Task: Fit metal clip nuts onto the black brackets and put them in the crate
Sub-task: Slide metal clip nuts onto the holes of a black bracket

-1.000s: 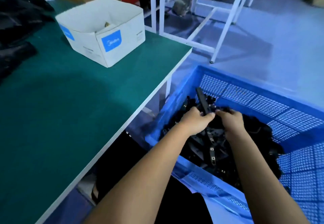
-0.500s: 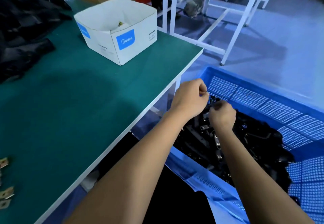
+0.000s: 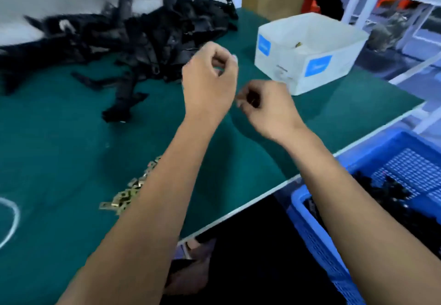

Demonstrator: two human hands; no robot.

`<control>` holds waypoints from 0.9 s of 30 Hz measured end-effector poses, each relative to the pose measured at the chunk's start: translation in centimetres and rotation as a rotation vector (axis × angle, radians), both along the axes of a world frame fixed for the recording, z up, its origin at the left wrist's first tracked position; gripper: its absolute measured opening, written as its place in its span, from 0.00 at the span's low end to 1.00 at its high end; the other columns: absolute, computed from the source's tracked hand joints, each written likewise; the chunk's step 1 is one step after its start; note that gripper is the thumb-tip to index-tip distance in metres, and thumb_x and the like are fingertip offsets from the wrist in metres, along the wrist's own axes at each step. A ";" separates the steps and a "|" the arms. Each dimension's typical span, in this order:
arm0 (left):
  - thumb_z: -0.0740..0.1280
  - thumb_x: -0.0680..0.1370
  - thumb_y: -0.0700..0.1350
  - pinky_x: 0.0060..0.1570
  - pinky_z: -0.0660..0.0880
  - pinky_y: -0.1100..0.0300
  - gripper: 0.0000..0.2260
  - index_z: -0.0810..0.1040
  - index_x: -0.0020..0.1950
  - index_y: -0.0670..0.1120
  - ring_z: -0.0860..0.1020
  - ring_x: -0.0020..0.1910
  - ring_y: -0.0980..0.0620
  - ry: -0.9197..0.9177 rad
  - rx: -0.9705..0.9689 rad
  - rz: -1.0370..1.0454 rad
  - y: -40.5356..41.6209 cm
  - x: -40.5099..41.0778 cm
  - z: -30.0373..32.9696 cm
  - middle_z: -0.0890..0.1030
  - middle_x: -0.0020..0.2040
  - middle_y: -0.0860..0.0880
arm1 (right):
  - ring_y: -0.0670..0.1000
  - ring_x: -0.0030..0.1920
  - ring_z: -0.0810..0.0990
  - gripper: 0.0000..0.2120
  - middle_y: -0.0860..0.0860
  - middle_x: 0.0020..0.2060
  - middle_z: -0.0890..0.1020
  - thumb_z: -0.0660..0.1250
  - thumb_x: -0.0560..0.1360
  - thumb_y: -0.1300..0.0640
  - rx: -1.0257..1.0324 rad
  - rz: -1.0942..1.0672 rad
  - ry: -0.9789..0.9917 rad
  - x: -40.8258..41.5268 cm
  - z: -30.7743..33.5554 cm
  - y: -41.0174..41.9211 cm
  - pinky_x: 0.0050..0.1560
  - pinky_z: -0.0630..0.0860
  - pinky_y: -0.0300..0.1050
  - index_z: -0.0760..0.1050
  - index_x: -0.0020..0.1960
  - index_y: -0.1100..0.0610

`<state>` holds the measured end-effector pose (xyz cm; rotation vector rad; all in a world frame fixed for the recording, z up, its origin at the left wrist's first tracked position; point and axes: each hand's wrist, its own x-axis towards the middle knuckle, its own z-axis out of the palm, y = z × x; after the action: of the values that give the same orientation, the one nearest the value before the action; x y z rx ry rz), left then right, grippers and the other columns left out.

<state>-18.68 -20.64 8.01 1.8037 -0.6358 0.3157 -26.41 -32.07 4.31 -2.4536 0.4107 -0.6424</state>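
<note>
Two hands over the green desk [image 3: 71,152], both raised above the cloth, neither on the surface. Left hand [image 3: 210,83] sits near centre frame, fingers curled in, thumb and forefinger close together; nothing visible between them, though motion blur softens the tips. Right hand [image 3: 267,106] at about 4 o'clock from the left one, just beside it but apart, fingers also curled; a small dark patch shows inside the curl, too blurred to say whether it is an object or shadow, so its grip cannot be told.

Black brackets [image 3: 133,42] lie in a loose heap on the desk at 10 to 11 o'clock from the hands, stretching toward the far edge, a few strays trailing nearer. Metal clip nuts [image 3: 126,195], brass-coloured, scattered in a small pile at 7 o'clock, partly hidden behind the left forearm.

White carton [image 3: 307,66] with blue labels stands open on the desk at 2 o'clock, near the right hand; one small brassy piece visible inside. Blue crate [image 3: 317,238] sits off the desk edge at 4 to 5 o'clock, lower than the desktop, perforated walls, with more black brackets lying inside; the right forearm crosses over its near corner.

A thin white loop [image 3: 14,219] lies on the cloth at 8 o'clock, cut by the frame edge.
</note>
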 end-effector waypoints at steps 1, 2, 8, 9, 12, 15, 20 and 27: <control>0.68 0.78 0.44 0.44 0.73 0.65 0.06 0.78 0.41 0.48 0.76 0.35 0.61 -0.035 0.030 0.097 2.4 1.6 -0.1 0.78 0.34 0.58 | 0.49 0.38 0.79 0.05 0.45 0.35 0.81 0.70 0.74 0.60 -0.017 0.096 0.054 1.9 0.0 1.8 0.44 0.75 0.43 0.83 0.46 0.53; 0.67 0.78 0.45 0.44 0.73 0.66 0.06 0.78 0.41 0.49 0.76 0.36 0.60 -0.055 0.072 0.191 4.8 3.1 -0.3 0.77 0.34 0.58 | 0.50 0.39 0.80 0.04 0.47 0.36 0.82 0.70 0.74 0.60 -0.034 0.188 0.106 3.7 -0.1 3.6 0.46 0.76 0.44 0.84 0.46 0.54; 0.65 0.80 0.58 0.65 0.67 0.49 0.17 0.80 0.58 0.47 0.76 0.60 0.39 0.034 0.566 0.509 16.6 10.6 -4.6 0.82 0.57 0.42 | 0.55 0.50 0.81 0.14 0.49 0.46 0.81 0.73 0.76 0.44 -0.121 0.481 0.262 12.2 -1.0 13.7 0.45 0.74 0.48 0.81 0.57 0.51; 0.66 0.80 0.59 0.65 0.67 0.49 0.18 0.80 0.60 0.46 0.75 0.62 0.38 0.079 0.599 0.470 17.5 11.0 -5.4 0.81 0.59 0.41 | 0.57 0.52 0.81 0.17 0.49 0.47 0.79 0.72 0.76 0.41 -0.180 0.474 0.272 13.2 -1.3 14.5 0.44 0.72 0.48 0.81 0.59 0.49; 0.69 0.80 0.56 0.60 0.70 0.52 0.17 0.81 0.61 0.45 0.76 0.60 0.39 0.106 0.527 0.384 19.4 12.2 -7.0 0.81 0.57 0.39 | 0.58 0.57 0.80 0.23 0.51 0.54 0.79 0.70 0.75 0.36 -0.293 0.434 0.265 15.5 -1.9 16.2 0.45 0.68 0.47 0.78 0.65 0.46; 0.69 0.80 0.54 0.52 0.68 0.56 0.14 0.81 0.58 0.45 0.76 0.56 0.42 0.073 0.473 0.386 20.4 13.4 -7.5 0.80 0.54 0.42 | 0.54 0.54 0.80 0.21 0.48 0.52 0.80 0.71 0.73 0.35 -0.262 0.418 0.180 16.3 -2.5 16.6 0.43 0.67 0.46 0.79 0.61 0.44; 0.63 0.84 0.55 0.53 0.67 0.52 0.19 0.79 0.54 0.38 0.76 0.54 0.38 0.039 0.391 0.545 20.9 13.8 -7.5 0.80 0.53 0.38 | 0.49 0.46 0.80 0.03 0.41 0.40 0.76 0.74 0.75 0.49 -0.150 0.425 0.084 16.3 -3.3 15.8 0.43 0.71 0.44 0.84 0.49 0.46; 0.70 0.77 0.54 0.48 0.67 0.57 0.18 0.75 0.43 0.40 0.76 0.46 0.44 -0.169 0.229 0.583 21.5 12.1 -6.5 0.79 0.43 0.45 | 0.53 0.48 0.78 0.10 0.52 0.48 0.80 0.76 0.75 0.51 -0.164 0.387 0.098 16.5 -3.0 15.5 0.50 0.75 0.47 0.82 0.51 0.56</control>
<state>-6.59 0.83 1.52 2.1789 -0.2504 0.8205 -9.94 -16.60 1.34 -2.6244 -0.0867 -0.4059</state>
